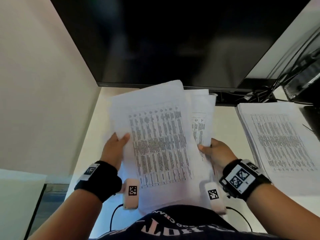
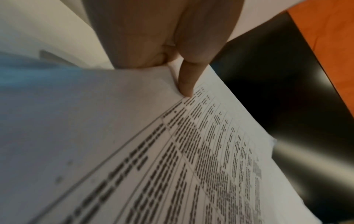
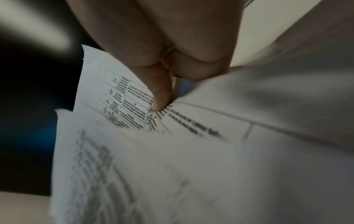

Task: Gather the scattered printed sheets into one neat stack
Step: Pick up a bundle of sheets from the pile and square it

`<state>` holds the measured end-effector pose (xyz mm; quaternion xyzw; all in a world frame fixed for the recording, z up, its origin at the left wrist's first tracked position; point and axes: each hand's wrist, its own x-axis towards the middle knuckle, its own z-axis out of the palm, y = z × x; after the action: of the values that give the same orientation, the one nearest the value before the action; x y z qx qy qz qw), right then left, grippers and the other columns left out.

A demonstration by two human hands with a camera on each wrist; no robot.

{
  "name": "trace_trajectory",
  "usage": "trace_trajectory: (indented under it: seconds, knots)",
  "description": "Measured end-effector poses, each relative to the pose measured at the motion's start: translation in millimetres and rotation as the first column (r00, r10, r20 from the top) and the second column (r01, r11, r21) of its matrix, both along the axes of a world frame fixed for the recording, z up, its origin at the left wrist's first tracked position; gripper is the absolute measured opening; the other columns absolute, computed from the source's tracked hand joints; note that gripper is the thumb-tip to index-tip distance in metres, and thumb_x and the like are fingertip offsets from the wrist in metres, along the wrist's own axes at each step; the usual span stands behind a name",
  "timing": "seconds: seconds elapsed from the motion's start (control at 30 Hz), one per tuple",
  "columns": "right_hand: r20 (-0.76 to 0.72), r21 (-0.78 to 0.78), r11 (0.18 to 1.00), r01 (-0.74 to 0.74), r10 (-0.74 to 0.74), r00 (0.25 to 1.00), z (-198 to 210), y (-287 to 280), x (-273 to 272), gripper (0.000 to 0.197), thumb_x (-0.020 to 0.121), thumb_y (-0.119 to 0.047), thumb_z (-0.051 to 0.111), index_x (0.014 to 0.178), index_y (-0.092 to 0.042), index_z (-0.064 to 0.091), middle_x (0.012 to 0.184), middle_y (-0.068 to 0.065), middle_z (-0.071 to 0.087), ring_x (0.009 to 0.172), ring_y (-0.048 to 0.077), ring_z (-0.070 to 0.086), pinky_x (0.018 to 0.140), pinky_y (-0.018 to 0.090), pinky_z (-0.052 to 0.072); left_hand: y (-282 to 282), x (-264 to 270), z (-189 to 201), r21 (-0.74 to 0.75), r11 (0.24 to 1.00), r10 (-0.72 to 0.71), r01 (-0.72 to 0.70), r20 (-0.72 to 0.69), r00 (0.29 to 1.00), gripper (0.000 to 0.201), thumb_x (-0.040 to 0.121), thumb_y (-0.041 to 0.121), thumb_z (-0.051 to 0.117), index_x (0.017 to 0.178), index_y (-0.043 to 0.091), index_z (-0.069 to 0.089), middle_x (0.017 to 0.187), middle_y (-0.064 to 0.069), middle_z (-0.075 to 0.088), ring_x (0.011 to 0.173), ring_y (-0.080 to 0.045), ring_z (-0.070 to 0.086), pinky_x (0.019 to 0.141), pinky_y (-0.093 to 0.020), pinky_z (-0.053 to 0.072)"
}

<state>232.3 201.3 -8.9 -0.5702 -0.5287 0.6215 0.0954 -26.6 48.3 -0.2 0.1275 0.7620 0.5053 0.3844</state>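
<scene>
A loose bundle of printed sheets [image 1: 161,139] with dense tables is held up over the desk, its sheets fanned and uneven at the far end. My left hand [image 1: 117,144] grips the bundle's left edge, thumb on top; the left wrist view shows the thumb [image 2: 186,80] pressed on the printed sheets [image 2: 191,159]. My right hand [image 1: 213,151] pinches the right edge, where an offset sheet [image 1: 200,122] sticks out. In the right wrist view its thumb [image 3: 161,94] presses onto the sheets [image 3: 153,166]. A second stack of printed sheets [image 1: 280,144] lies on the desk at the right.
A large dark monitor [image 1: 173,40] stands just behind the bundle. Black cables [image 1: 259,96] and dark equipment [image 1: 310,118] sit at the back right. A cream wall [image 1: 43,84] borders the white desk [image 1: 97,122] on the left.
</scene>
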Motion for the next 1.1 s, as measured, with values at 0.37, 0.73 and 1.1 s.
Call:
trace_trajectory:
  seconds: [0.37,0.73,1.1]
  knots:
    - [-0.072,0.356,0.934,0.001,0.027,0.997,60.6,-29.9,-19.5,0.024,0.1,-0.026,0.041,0.122,-0.018,0.048,0.103,-0.014,0.058,0.093,0.001,0.054,0.089,0.024,0.04,16.7,44.0,48.1,0.14,0.976,-0.148,0.166,-0.129,0.981,0.035,0.099,0.02,0.043,0.134,0.026,0.046,0.123,0.008,0.06,0.118,-0.016,0.054,0.098,-0.032,0.04]
    - [-0.377,0.606,0.771,0.194,0.064,0.924,83.9,-39.9,-18.1,0.04,0.097,-0.009,0.044,0.11,-0.046,0.036,0.112,-0.033,0.048,0.098,-0.028,0.048,0.078,-0.005,0.039,28.3,72.2,83.4,0.484,0.845,-0.024,0.228,-0.392,0.92,0.044,0.1,0.016,0.042,0.139,0.022,0.023,0.135,0.013,0.046,0.126,0.003,0.044,0.111,-0.025,0.035]
    - [-0.191,0.481,0.858,0.18,-0.098,0.977,47.4,-26.0,-24.6,0.042,0.099,-0.006,0.037,0.137,-0.023,0.03,0.121,-0.008,0.051,0.103,0.008,0.05,0.094,0.024,0.037,41.4,66.7,42.7,0.342,0.908,-0.203,0.243,-0.148,0.968,0.035,0.099,0.021,0.046,0.128,0.031,0.03,0.119,0.02,0.052,0.115,-0.004,0.05,0.09,-0.016,0.041]
